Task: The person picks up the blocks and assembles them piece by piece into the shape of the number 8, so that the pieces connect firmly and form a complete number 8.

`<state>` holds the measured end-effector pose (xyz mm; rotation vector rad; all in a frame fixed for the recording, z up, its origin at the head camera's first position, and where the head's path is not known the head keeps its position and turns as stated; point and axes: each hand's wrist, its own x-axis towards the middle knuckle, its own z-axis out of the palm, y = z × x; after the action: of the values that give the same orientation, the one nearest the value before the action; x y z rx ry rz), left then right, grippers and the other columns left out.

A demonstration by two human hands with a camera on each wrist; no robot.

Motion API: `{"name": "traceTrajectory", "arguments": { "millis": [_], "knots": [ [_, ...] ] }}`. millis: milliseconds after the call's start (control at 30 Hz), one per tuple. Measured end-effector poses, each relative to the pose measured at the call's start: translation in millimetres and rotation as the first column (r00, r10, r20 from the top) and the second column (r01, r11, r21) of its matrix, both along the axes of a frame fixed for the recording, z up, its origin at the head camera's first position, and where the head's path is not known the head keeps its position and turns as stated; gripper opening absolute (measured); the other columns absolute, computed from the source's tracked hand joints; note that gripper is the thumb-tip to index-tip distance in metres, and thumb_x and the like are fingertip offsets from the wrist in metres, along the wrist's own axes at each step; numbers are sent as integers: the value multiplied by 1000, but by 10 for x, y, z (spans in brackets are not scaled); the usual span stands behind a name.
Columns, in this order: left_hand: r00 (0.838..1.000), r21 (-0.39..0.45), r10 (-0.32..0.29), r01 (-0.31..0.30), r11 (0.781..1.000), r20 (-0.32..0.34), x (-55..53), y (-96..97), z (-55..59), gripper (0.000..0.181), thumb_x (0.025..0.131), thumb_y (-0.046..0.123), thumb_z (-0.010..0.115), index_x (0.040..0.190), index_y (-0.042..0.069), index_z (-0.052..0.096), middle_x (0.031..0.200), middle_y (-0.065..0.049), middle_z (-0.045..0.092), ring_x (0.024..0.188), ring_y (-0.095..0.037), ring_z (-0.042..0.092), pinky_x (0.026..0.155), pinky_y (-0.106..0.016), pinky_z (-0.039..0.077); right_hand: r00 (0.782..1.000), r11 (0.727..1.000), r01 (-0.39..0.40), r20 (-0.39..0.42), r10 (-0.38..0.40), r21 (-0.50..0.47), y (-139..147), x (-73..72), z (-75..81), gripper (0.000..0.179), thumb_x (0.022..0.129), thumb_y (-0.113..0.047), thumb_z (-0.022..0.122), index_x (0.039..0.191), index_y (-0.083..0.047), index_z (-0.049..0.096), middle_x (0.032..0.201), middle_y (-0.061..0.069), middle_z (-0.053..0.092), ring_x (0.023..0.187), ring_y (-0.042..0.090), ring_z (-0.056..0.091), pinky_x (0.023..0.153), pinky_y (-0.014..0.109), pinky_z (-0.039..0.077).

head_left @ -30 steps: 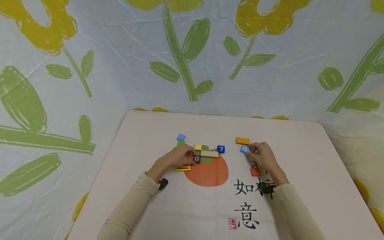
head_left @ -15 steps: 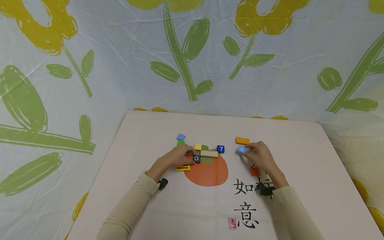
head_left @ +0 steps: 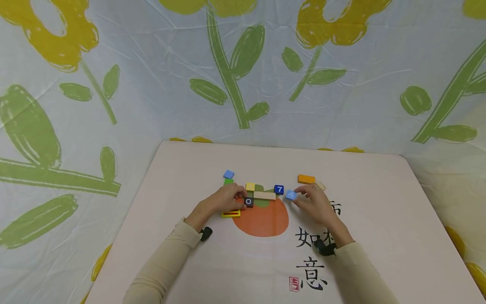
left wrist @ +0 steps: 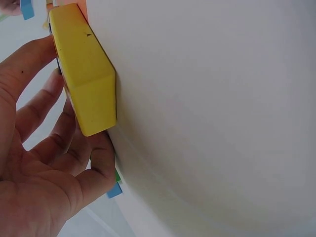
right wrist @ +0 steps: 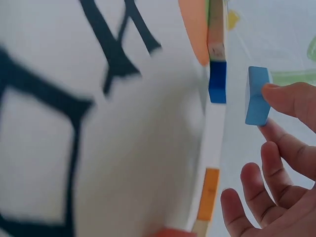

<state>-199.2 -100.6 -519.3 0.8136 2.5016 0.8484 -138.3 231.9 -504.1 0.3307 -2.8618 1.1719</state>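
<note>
My right hand [head_left: 315,204] pinches a light blue number block [head_left: 290,195] between thumb and fingertips. In the right wrist view that block [right wrist: 257,96] hangs clear of the table, near the dark blue 7 block [head_left: 279,189]. My left hand [head_left: 226,198] stays low on the table, thumb and index finger at the black 0 block [head_left: 248,202]. A yellow block [left wrist: 86,74] partly covers those fingertips in the left wrist view. Touching the black block's far side are a small yellow block [head_left: 250,186] and a plain wooden plank [head_left: 264,195].
Behind the left hand lie a green block [head_left: 228,181] and another light blue block [head_left: 228,174]. An orange block [head_left: 306,179] and a pale wooden block [head_left: 320,185] lie beyond the right hand. A red block [right wrist: 173,232] shows partly in the right wrist view.
My right hand has carried the light blue block leftward from beside the orange block to near the 7 block, uncovering the pale wooden block. The left hand keeps its place.
</note>
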Motion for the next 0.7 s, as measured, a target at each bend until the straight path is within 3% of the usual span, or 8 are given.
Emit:
{"name": "traceTrajectory", "arguments": {
  "millis": [267, 700],
  "knots": [
    [1000, 3, 8, -9, 1000, 11, 12, -2, 3, 30, 86, 24, 81, 112, 13, 68, 98, 3, 58, 90, -13, 53, 81, -30, 47, 999, 998, -53, 9, 54, -32, -146, 58, -74, 23, 88, -10, 77, 110, -5, 72, 102, 10, 55, 95, 29, 53, 82, 45, 47],
    [1000, 18, 5, -5, 1000, 14, 29, 4, 24, 31, 86, 23, 81, 112, 11, 68, 99, 2, 59, 91, -15, 54, 82, -30, 48, 995, 996, -86, 52, 87, -5, -229, 99, -115, 26, 88, -12, 76, 114, -8, 71, 112, 9, 58, 100, 26, 55, 86, 44, 47]
  ]
}}
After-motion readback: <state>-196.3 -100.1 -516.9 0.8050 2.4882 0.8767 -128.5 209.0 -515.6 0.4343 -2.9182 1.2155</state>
